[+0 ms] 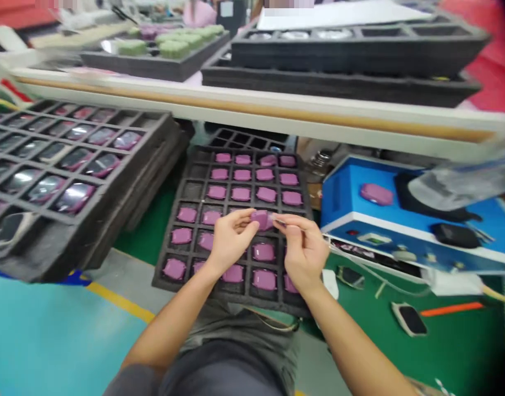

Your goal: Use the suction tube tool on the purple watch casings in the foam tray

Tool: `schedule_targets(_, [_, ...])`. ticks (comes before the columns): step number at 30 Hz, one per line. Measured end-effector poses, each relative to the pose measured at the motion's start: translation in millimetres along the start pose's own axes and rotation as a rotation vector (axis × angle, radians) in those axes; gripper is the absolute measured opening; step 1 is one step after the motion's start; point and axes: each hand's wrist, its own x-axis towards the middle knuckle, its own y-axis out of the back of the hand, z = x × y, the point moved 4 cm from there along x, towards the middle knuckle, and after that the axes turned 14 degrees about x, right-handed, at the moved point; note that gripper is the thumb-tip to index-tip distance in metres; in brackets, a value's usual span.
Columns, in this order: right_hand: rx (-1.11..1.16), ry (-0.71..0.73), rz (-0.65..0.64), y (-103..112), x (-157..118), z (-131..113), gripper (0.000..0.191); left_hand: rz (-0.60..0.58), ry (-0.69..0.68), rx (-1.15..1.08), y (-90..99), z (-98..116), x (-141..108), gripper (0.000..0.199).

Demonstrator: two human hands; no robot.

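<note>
hands (231,242) (304,256) on pink case (261,220), lettering (360,250) blurred

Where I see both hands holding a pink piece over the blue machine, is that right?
No, the piece is not over the machine. The left hand and right hand hold the pink piece over the black foam tray; the head view shows the blue machine off to the right.

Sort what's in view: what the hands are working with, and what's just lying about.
Working with: left hand, right hand, the pink piece between them, the foam tray of pink pieces beneath.

Lying about: orange stick, glossy-piece tray at left, shelf trays.
</note>
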Motion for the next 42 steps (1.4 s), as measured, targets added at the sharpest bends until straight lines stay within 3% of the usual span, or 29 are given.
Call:
schedule_targets(11, [-0.007, -0.024, -0.065, 2.7, 2.4, 1.7, 0.015, -0.049, 0.016, -0.091, -5.5, 5.0, -2.4, 0.029])
schedule_targets(42, [0.026, -0.043, -0.056, 1.0, 4.3, 1.4, 0.015, -0.027, -0.02, -0.042, -3.6, 7.5, -2.5, 0.029])
